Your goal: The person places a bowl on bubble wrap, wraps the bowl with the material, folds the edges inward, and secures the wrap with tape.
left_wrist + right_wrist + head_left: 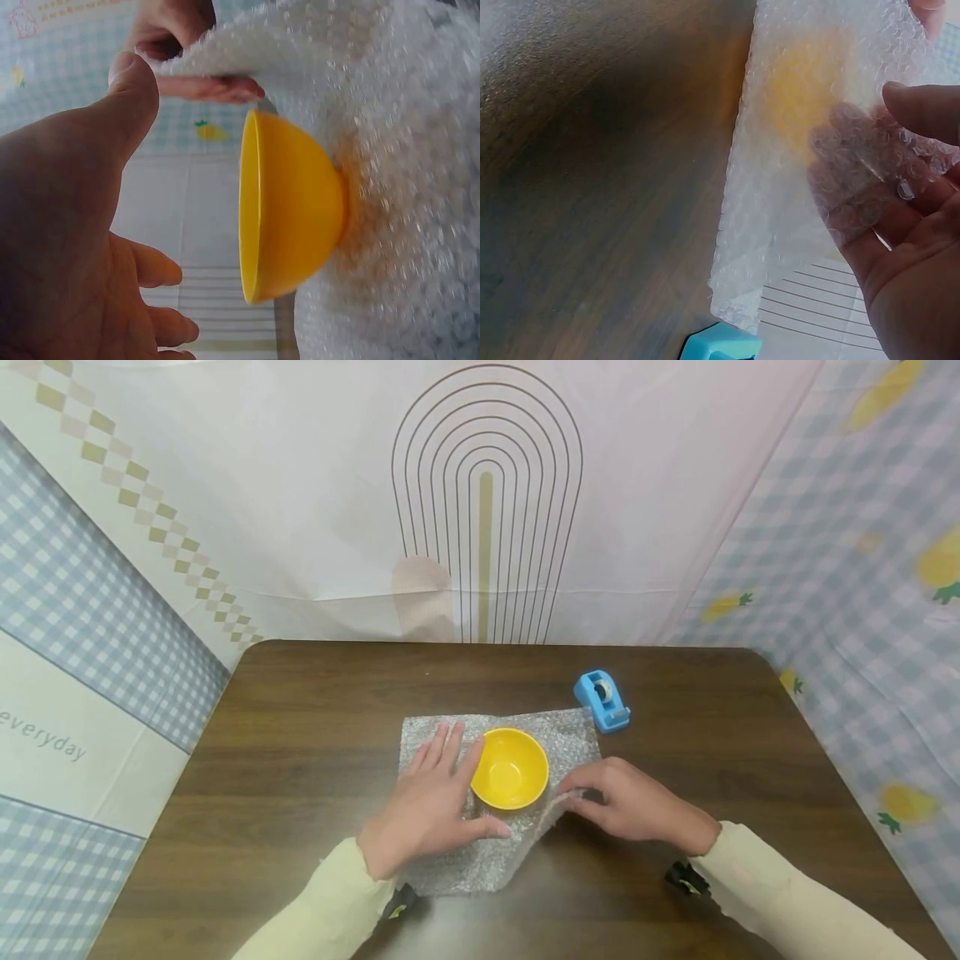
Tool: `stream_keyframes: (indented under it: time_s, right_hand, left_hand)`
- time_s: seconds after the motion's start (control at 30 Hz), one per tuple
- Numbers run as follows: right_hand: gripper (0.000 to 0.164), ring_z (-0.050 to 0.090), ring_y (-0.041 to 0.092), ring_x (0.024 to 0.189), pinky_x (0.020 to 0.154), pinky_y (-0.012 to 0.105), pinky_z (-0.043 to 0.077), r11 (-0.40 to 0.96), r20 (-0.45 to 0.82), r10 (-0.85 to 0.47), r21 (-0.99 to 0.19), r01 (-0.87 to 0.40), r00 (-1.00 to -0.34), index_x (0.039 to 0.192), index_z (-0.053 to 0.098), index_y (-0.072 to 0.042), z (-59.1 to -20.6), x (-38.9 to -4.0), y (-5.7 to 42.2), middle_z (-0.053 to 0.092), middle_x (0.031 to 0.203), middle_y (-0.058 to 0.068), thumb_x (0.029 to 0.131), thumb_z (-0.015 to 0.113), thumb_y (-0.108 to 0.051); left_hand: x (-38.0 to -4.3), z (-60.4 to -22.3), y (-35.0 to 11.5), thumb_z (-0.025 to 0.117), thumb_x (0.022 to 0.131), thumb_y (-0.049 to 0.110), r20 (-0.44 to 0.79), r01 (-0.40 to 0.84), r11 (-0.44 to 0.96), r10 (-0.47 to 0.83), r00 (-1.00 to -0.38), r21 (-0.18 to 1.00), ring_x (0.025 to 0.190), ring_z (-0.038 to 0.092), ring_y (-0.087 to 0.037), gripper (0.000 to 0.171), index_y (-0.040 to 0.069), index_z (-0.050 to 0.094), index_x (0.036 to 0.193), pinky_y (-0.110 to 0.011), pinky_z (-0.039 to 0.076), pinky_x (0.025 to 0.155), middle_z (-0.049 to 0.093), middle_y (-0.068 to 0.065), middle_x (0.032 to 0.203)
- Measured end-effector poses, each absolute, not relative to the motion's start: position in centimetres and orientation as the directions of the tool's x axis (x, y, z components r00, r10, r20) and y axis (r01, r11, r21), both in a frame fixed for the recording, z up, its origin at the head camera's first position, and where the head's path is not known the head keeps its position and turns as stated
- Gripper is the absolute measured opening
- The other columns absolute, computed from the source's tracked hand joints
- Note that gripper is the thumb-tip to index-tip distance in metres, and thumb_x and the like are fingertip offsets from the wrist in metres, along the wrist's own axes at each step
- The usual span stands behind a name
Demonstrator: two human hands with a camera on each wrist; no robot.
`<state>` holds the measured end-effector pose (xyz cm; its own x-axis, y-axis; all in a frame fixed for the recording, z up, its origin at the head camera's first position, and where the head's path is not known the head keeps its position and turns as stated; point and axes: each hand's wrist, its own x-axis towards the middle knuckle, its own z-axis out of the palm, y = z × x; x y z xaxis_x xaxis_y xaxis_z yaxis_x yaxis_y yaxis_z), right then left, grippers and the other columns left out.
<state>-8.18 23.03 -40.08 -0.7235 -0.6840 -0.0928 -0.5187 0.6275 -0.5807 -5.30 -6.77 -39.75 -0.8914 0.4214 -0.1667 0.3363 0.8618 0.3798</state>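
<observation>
A yellow bowl (510, 768) stands upright on a sheet of bubble wrap (457, 868) in the head view. My left hand (427, 810) hovers over the sheet at the bowl's left side, fingers spread and straight. In the left wrist view the bowl (292, 210) shows side-on, apart from the palm (60, 225). My right hand (630, 802) pinches the sheet's right edge between thumb and fingers and holds it raised beside the bowl. Through the lifted bubble wrap (750, 225) in the right wrist view, the fingers and a yellow blur of the bowl show.
A blue tape dispenser (602, 702) stands just past the sheet's back right corner. Beneath everything is a dark wooden table (300, 735), with a printed cloth (315, 485) hanging behind its back edge and checked cloths at both sides.
</observation>
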Motion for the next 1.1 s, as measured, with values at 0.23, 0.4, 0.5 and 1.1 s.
stream_keyframes:
  time_s: [0.23,0.4,0.5,1.1]
  right_hand:
    - [0.016,0.072,0.003,0.095,0.088,0.031,0.064,0.635,-0.077,-0.678,-0.561,-0.531,-0.731,0.112,0.079,-0.023,-40.0,-8.2,22.7,0.08,0.109,-0.009,0.096,0.075,-0.019]
    - [0.015,0.072,0.002,0.094,0.087,0.03,0.064,0.624,-0.047,-0.684,-0.555,-0.55,-0.728,0.11,0.079,-0.023,-40.0,-8.3,22.5,0.08,0.107,-0.01,0.096,0.075,-0.018]
    - [0.015,0.072,0.001,0.092,0.087,0.029,0.064,0.618,-0.03,-0.686,-0.553,-0.559,-0.727,0.109,0.079,-0.022,-40.0,-8.4,22.4,0.08,0.106,-0.011,0.096,0.075,-0.017]
    - [0.021,0.069,0.0,0.091,0.088,0.031,0.063,0.614,0.007,-0.689,-0.525,-0.589,-0.725,0.113,0.078,-0.019,-40.1,-8.4,22.2,0.08,0.108,-0.009,0.094,0.075,-0.01]
  left_hand:
    - [-4.9,-39.6,-5.1,0.06,0.082,0.085,-0.177,0.414,0.847,0.487,-0.855,0.333,0.165,0.008,-0.036,0.119,0.015,0.019,0.168,-0.052,0.015,0.133,0.007,-0.016,0.176]
    - [-4.5,-39.8,-3.7,0.058,0.084,0.085,-0.148,0.468,0.835,0.523,-0.84,0.29,0.165,0.014,-0.032,0.117,0.012,0.021,0.167,-0.049,0.017,0.134,0.014,-0.016,0.176]
    - [-4.3,-40.1,-3.0,0.058,0.085,0.083,-0.119,0.499,0.823,0.543,-0.831,0.271,0.165,0.015,-0.03,0.116,0.01,0.021,0.167,-0.046,0.02,0.133,0.017,-0.015,0.175]
    - [-3.5,-41.1,0.2,0.057,0.104,0.052,0.13,0.638,0.742,0.625,-0.769,0.204,0.151,0.048,-0.027,0.075,0.002,0.042,0.158,-0.04,0.038,0.125,0.048,-0.014,0.162]
